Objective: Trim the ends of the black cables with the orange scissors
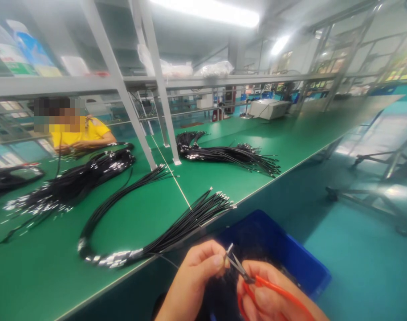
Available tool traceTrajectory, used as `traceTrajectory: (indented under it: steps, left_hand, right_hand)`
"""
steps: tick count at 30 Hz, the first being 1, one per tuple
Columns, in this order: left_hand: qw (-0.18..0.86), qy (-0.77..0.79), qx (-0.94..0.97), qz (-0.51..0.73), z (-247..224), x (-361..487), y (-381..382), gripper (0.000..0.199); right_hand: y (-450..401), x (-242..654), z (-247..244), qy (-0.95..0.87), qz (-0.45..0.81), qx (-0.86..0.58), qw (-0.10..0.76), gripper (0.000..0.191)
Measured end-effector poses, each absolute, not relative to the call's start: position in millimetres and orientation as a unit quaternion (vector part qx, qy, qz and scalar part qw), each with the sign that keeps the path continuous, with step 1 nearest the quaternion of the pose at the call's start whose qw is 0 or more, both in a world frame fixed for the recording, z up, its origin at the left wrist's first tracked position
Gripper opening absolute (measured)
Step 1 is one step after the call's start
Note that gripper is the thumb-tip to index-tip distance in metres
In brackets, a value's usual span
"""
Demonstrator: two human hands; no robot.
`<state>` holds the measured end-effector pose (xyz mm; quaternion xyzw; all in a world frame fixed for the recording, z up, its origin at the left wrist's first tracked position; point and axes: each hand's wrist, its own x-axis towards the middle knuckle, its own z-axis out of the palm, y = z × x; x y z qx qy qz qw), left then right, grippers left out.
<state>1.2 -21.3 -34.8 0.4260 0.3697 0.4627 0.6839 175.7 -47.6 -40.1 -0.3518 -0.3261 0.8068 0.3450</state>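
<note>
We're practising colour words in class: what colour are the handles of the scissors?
The scissor handles are orange-red, seen best in the head view.

The green bench top bears several bundles of black cables and, farther back, a white box.

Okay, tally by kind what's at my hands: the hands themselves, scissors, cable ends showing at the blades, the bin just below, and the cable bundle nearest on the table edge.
Hands (left hand, right hand): 2
Red-handled scissors: 1
Cable end: 1
Blue bin: 1
Nearest black cable bundle: 1
Total: 6
</note>
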Motion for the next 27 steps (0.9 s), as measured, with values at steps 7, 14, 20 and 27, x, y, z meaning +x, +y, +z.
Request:
traceTrajectory:
  steps: [7,14,20,27]
  left_hand:
    - [0.699,0.356,0.415,0.461,-32.9,-0.7,-20.8,0.019]
    - [0.706,0.362,0.409,0.451,-34.1,-1.7,-22.7,0.02]
    - [0.702,0.366,0.411,0.451,-34.9,-1.2,-21.6,0.021]
    - [0.601,0.397,0.513,0.467,-42.1,-0.9,-24.5,0.019]
  right_hand:
    - [-41.9,175.4,-53.1,-0.299,0.823,-0.359,0.322,0.034]
    - [-39.5,174.1,-53.7,-0.338,0.81,-0.336,0.341,0.04]
    - [-28.8,171.0,-54.4,-0.385,0.818,-0.317,0.286,0.048]
    - [-32.8,181.8,-55.8,-0.451,0.741,-0.376,0.324,0.048]
